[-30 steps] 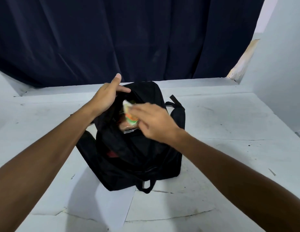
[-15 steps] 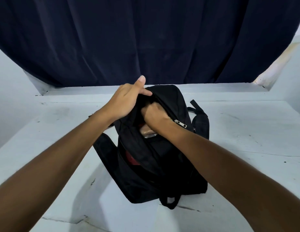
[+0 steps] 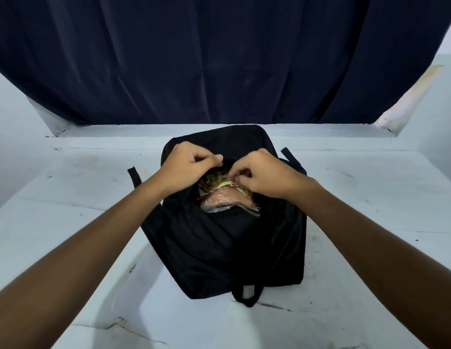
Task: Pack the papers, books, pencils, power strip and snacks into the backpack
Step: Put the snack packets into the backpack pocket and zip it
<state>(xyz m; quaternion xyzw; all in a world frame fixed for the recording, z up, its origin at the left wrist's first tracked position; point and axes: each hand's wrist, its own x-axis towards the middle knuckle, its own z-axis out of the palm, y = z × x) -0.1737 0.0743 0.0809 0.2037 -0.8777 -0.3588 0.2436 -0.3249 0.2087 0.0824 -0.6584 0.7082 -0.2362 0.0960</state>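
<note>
Packing looks nearly done: snacks (image 3: 227,197) sit in the open backpack (image 3: 234,248) on the table (image 3: 68,222). Left hand (image 3: 186,165) pinches the opening's edge; right hand (image 3: 264,172), fingers curled, pinches a wrapper. Zipping remains.

You are looking down at a pale, whitish bench (image 3: 75,222) that fills the lower half of the frame, its surface scuffed and cracked, most visibly along the bottom edge. One thing lies directly on it: a black backpack (image 3: 234,248) at centre frame, its straps spilling onto the bench at left and upper right.
</note>
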